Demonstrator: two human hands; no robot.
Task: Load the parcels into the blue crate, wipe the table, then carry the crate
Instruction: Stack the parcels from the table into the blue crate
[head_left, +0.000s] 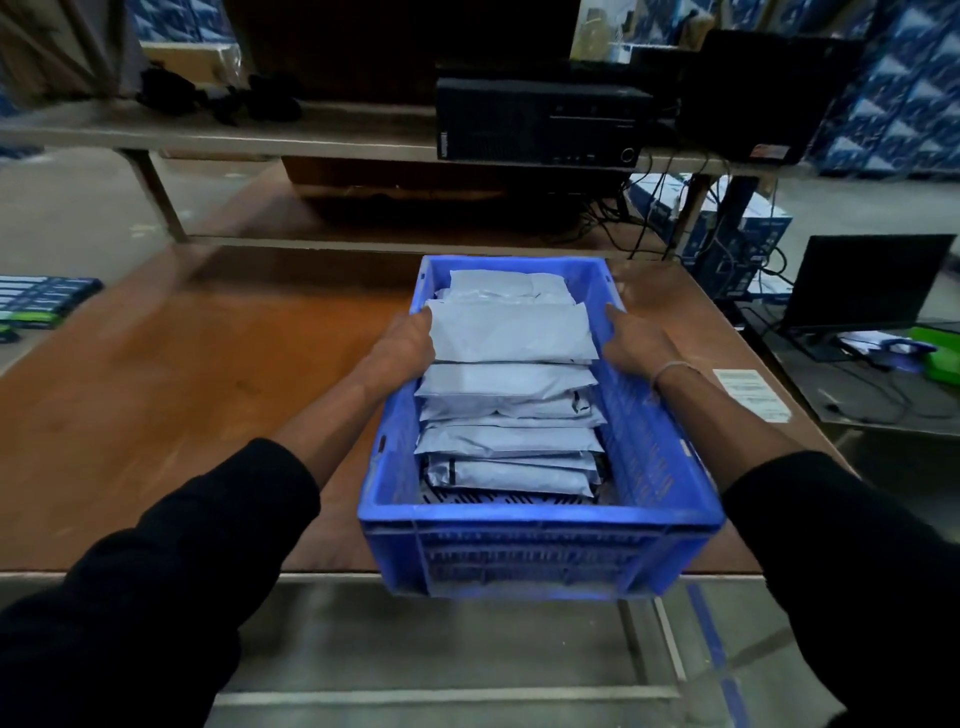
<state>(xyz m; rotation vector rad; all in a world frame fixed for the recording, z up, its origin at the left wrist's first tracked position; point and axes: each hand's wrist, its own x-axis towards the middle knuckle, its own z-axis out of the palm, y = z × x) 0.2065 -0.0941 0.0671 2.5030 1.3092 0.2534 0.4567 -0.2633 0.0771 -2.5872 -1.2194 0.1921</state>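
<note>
Beyond the bench we see a long grey shelf (311, 136) carrying a black desktop computer case (540, 122) at far right and dark bundled items (218, 96) at far left. A tangle of black cables (639, 218) hangs beneath it. To the right stands a black monitor (862, 280) beside a green object (937, 353). A white printed label (750, 395) lies on the right.

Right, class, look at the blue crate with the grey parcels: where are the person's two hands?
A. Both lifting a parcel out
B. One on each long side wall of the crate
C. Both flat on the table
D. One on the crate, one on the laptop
B: the left hand grips the left rim of the blue crate and the right hand grips its right rim, the parcels between them.
</note>
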